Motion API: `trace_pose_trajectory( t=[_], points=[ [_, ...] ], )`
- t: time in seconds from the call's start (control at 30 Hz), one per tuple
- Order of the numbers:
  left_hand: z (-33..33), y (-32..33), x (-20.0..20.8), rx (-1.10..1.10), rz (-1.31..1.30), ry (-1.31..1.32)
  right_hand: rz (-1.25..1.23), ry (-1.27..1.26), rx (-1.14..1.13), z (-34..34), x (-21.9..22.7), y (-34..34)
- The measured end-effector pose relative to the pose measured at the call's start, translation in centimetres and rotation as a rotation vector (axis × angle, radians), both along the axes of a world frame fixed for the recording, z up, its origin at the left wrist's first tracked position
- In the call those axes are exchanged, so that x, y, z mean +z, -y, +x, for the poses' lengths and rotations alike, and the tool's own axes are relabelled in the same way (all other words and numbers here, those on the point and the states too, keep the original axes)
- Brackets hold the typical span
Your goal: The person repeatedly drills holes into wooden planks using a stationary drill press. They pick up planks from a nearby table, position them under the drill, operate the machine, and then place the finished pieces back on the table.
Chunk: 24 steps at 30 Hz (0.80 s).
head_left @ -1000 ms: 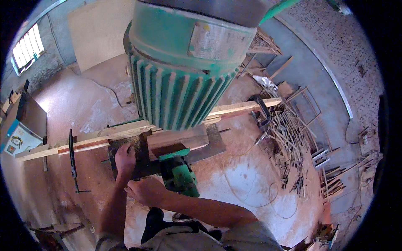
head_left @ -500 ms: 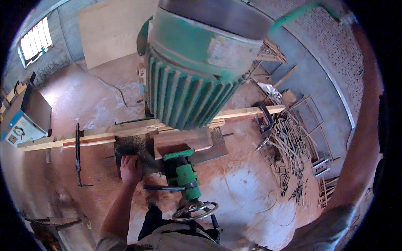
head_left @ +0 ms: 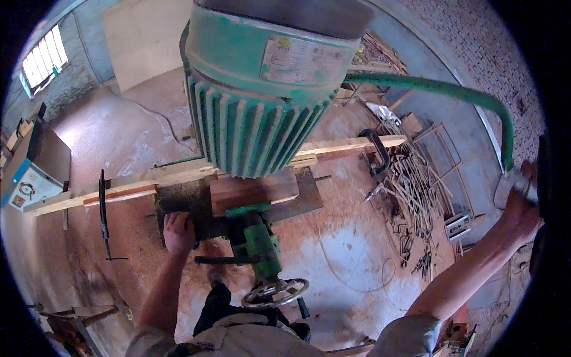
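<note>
A big green finned motor fills the upper middle. From its right side a green lever bends round and down to my right hand at the far right, which is closed at its end, partly lost in the dark rim. Under the motor a reddish-brown wood block lies on the machine's table, with a green clamp against its near side. My left hand rests at the dusty near-left edge of that table. Its fingers are curled, and whatever lies under them is hidden.
Long pale timber runs across behind the block, with a C-clamp at its right and a bar clamp at its left. A metal handwheel sits before my body. Scrap sticks pile up on the right floor.
My right hand has come down with the green lever's end, which now hangs lower at the right. The motor appears lower and further left. My left hand stays at the table edge.
</note>
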<state>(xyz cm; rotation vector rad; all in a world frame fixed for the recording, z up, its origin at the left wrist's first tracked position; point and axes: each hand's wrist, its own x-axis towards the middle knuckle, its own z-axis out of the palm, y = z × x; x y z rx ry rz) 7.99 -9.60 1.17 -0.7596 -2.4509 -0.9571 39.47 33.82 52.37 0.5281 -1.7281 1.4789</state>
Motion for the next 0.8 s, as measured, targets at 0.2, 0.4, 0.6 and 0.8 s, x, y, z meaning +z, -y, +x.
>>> trace_pose_trajectory(
  t=[0.2, 0.4, 0.6, 0.8],
  points=[
    [-0.2, 0.6, -0.6, 0.010, -0.021, 0.005, -0.513, -0.611, -0.742, -3.8, -8.7, 7.8],
    [-0.1, 0.3, -0.1, 0.017, -0.015, -0.016, -0.520, -0.441, -0.441, 2.8, -15.1, 7.7],
    [-0.2, 0.3, -0.7, -0.023, 0.028, -0.034, -0.534, -0.415, -0.425, 3.8, -20.5, 9.3],
    [0.3, 0.3, 0.3, -0.014, 0.065, -0.030, -0.629, -0.352, -0.443, 5.9, -27.3, 10.9]
  ],
)
